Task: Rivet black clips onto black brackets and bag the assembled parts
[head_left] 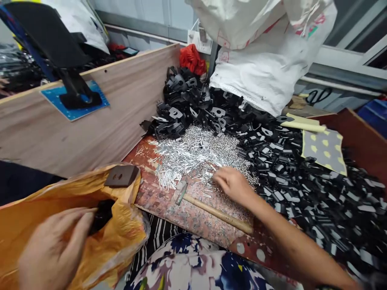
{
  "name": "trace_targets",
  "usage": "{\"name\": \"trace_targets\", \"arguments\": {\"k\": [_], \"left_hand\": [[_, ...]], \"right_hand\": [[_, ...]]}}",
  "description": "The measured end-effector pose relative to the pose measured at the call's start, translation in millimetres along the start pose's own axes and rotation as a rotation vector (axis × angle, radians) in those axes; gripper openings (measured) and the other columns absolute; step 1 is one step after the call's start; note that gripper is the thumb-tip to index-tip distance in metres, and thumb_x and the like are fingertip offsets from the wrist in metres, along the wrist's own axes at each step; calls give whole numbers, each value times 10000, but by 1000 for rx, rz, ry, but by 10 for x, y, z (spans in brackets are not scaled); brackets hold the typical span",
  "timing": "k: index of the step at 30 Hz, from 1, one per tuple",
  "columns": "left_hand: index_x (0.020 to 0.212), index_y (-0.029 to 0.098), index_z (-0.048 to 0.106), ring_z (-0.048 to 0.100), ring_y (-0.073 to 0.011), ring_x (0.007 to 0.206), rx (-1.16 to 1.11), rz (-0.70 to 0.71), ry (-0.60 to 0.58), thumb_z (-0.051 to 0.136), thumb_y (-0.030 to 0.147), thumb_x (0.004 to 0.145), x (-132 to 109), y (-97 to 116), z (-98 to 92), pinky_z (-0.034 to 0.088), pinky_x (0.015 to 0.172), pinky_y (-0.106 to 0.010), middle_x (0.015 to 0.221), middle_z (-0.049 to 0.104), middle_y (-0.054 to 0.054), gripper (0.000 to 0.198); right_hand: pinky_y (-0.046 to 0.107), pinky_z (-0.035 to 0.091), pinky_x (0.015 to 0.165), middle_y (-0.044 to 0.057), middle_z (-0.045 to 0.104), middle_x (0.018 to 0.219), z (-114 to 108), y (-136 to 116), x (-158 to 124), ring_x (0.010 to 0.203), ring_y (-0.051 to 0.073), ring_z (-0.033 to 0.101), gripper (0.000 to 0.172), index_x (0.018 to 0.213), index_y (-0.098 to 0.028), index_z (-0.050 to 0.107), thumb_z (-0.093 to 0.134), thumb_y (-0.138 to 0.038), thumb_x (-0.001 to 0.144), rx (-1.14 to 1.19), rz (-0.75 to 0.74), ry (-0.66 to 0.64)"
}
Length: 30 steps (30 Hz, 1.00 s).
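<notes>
My left hand (57, 245), blurred by motion, is over the open mouth of an orange woven bag (127, 225). Thumb and fingers close on a small black plastic part (104, 215). My right hand (231, 183) rests at the near edge of a heap of shiny metal pins (187, 155). Its fingers are curled down among them, and whatever they pinch is hidden. Just in front of that hand lies a hammer (217, 211) with a wooden handle, its head pointing left.
Black plastic parts (284, 169) cover the right side and back of the worn red table (202, 229). A wooden board (121, 92) stands along the left. A brown block (121, 176) sits on the bag's edge. A white sack (260, 68) leans over the back.
</notes>
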State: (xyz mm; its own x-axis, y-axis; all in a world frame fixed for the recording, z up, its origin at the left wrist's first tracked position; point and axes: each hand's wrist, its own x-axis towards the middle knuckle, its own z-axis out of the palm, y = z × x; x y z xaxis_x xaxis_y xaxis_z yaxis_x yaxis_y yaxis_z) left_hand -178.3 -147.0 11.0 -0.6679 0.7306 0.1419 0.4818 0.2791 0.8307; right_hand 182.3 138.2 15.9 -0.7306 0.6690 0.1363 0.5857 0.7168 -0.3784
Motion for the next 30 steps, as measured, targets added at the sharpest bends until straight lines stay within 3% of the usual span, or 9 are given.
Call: {"name": "trace_targets", "arguments": {"k": [3, 7, 11, 14, 19, 22, 25, 28, 30], "left_hand": [[805, 287, 733, 722, -306, 824, 170, 205, -55, 638, 567, 858, -63, 236, 447, 555, 818, -423, 867, 772, -42, 300], [775, 244, 736, 728, -225, 701, 83, 300, -195, 623, 494, 905, -129, 436, 868, 563, 670, -268, 770, 770, -37, 305], [777, 239, 753, 728, -207, 675, 3, 300, -278, 617, 423, 930, -113, 529, 1032, 558, 638, -230, 734, 756, -31, 275], [782, 239, 759, 731, -211, 691, -23, 257, -332, 611, 414, 932, -58, 532, 1073, 561, 651, -231, 737, 754, -30, 274], [763, 216, 744, 688, -210, 656, -57, 155, -360, 617, 456, 912, 47, 513, 1188, 540, 625, -252, 718, 729, -29, 309], [776, 211, 732, 676, -211, 695, -103, 138, -471, 594, 444, 933, 61, 588, 1304, 531, 658, -264, 735, 718, -29, 313], [793, 212, 728, 674, -224, 756, -158, 133, -558, 606, 454, 929, 32, 724, 1423, 529, 703, -284, 776, 717, -37, 304], [1068, 248, 737, 691, -256, 912, -293, -2, -521, 685, 477, 880, 5, 901, 1541, 553, 785, -317, 980, 752, -56, 301], [1346, 324, 615, 685, -265, 986, -445, -124, -498, 709, 494, 863, 3, 1031, 1615, 573, 787, -337, 1192, 723, -67, 520]], "right_hand": [[379, 510, 960, 76, 736, 1128, -188, 365, 804, 1057, 234, 666, 225, 1092, -215, 722, 530, -191, 978, -119, 164, 116], [411, 467, 1026, 174, 662, 1311, -245, 725, 1753, 1186, 288, 631, 357, 1300, -139, 623, 498, -155, 965, -189, 299, 223], [424, 486, 939, 215, 688, 1204, -200, 850, 2169, 1068, 316, 672, 306, 1159, -126, 668, 497, -80, 909, -191, 354, 219], [408, 470, 947, 192, 704, 1147, -243, 864, 2068, 1064, 308, 662, 250, 1031, -150, 690, 503, -71, 885, -134, 333, 217], [389, 459, 994, 134, 675, 1224, -395, 917, 1418, 1180, 284, 603, 236, 1094, -198, 669, 502, -192, 927, 59, 322, 305], [344, 539, 797, 90, 709, 983, -428, 1008, 1095, 918, 230, 673, 211, 1065, -196, 656, 515, -236, 913, 248, 403, 312], [269, 490, 518, -2, 624, 670, -419, 1028, 897, 525, 140, 565, 163, 1014, -183, 634, 551, -244, 887, 475, 463, 212], [224, 411, 398, -58, 588, 603, -347, 782, 664, 409, 95, 470, 171, 1044, -196, 596, 561, -244, 884, 665, 431, 73], [215, 434, 410, -55, 653, 674, -246, 457, 452, 462, 99, 539, 195, 1077, -221, 584, 579, -252, 885, 768, 347, -47]]}}
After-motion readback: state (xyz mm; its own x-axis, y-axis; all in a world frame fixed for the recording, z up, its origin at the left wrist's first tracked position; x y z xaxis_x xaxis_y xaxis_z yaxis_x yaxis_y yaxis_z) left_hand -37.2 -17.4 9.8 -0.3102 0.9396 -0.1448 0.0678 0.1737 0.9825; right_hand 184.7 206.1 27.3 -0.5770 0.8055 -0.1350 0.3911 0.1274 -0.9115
